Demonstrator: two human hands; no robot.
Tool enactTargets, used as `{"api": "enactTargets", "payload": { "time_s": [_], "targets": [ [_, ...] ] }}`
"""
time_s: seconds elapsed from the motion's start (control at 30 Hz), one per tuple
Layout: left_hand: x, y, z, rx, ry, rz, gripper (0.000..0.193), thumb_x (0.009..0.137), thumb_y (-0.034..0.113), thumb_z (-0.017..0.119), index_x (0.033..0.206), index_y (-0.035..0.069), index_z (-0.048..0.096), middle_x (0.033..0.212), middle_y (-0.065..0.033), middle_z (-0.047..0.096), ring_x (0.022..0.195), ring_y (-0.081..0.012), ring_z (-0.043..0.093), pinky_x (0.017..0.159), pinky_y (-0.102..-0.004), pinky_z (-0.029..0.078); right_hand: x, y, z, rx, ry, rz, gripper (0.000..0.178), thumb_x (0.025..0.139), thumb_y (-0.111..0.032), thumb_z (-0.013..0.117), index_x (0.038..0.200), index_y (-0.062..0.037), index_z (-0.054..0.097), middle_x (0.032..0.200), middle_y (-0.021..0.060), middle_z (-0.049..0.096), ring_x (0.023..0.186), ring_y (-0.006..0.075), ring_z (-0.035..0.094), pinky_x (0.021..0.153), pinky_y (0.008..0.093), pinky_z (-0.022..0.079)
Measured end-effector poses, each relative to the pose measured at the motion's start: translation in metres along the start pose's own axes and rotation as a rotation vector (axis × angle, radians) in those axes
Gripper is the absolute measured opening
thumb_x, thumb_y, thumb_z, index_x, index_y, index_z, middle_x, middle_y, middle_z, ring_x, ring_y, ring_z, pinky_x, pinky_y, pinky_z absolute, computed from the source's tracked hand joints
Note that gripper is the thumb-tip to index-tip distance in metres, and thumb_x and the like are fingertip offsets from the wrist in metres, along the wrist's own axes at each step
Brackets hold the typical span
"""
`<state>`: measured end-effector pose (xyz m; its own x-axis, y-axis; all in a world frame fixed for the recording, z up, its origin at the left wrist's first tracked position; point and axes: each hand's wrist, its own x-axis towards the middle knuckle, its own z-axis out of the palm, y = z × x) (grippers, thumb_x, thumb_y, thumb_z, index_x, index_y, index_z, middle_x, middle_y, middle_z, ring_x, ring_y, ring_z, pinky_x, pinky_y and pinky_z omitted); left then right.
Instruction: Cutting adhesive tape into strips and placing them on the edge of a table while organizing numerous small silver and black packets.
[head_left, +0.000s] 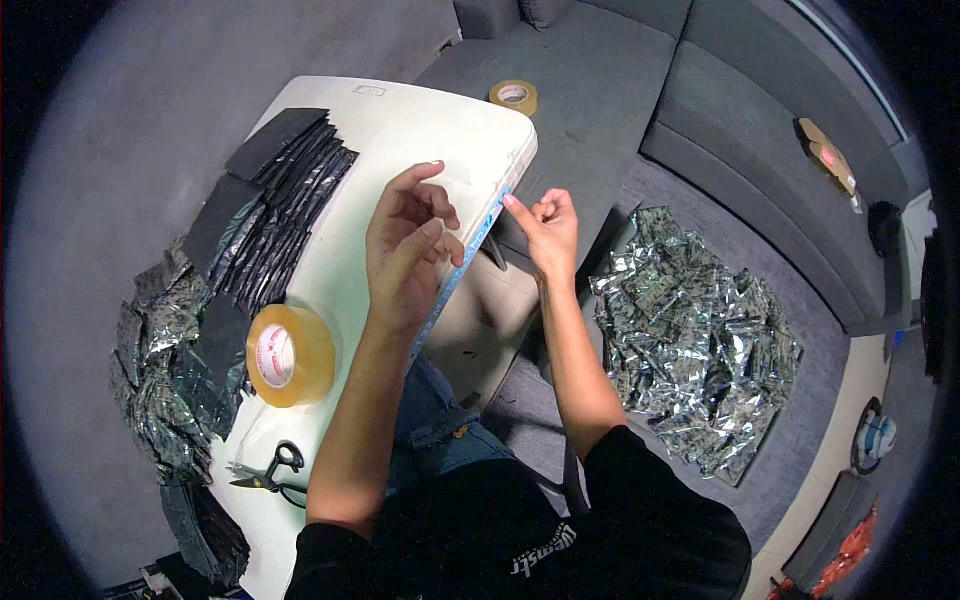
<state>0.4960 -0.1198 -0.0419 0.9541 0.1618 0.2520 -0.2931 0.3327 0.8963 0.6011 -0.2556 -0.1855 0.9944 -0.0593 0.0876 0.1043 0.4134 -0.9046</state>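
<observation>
The white table (430, 135) looks bright against dim surroundings. Glare speckles the crinkled silvery pile (700, 340) at three o'clock. The grey sofa (765, 130) bends at two o'clock, and black vignetting swallows every corner.

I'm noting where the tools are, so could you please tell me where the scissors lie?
In the head view, the black-handled scissors lie lower left on the white table, below the large packing-tape roll.

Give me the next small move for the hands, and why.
I'd probably pinch the blue-marked strip with the right hand: its thumb tip lies by the strip's far end, along the edge of the white table, and stands apart from the curled fingers.
</observation>
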Motion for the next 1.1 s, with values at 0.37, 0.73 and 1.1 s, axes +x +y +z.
{"api": "enactTargets", "payload": {
  "time_s": [0.37, 0.73, 1.1],
  "targets": [
    [-0.006, -0.006, -0.002, 0.13, -0.09, -0.021, 0.05, 0.087, 0.007, 0.066, 0.135, -0.001, 0.057, 0.092, -0.0012, 0.053, 0.076, -0.0067, 0.051, 0.057, -0.0204, 0.046, -0.028, -0.08, 0.037, 0.386, -0.372, 0.202, 0.015, 0.099, -0.007, 0.069, 0.11, 0.002, 0.069, 0.093, 0.0072, 0.074, 0.083, 0.0135, 0.069, 0.078, 0.0261, 0.056],
    [0.004, 0.018, 0.003, 0.608, 0.182, 0.074, 0.047, 0.088, -0.007, 0.06, 0.134, 0.005, 0.061, 0.113, -0.0047, 0.051, 0.089, -0.0088, 0.052, 0.057, -0.0189, 0.047, -0.007, -0.055, -0.022, 0.217, -0.175, 0.01, 0.011, 0.097, -0.009, 0.072, 0.102, 0.0011, 0.072, 0.089, 0.0054, 0.073, 0.079, 0.0102, 0.066, 0.077, 0.0245, 0.053],
    [-0.008, 0.007, 0.0, 0.529, 0.164, -0.004, 0.043, 0.086, -0.006, 0.064, 0.127, 0.007, 0.064, 0.113, -0.004, 0.052, 0.093, -0.0105, 0.054, 0.059, -0.0187, 0.053, -0.027, -0.008, 0.012, 0.221, -0.224, 0.236, 0.009, 0.096, -0.007, 0.072, 0.101, 0.0006, 0.073, 0.09, 0.0038, 0.074, 0.08, 0.0078, 0.066, 0.077, 0.0215, 0.051]
  ]
}}
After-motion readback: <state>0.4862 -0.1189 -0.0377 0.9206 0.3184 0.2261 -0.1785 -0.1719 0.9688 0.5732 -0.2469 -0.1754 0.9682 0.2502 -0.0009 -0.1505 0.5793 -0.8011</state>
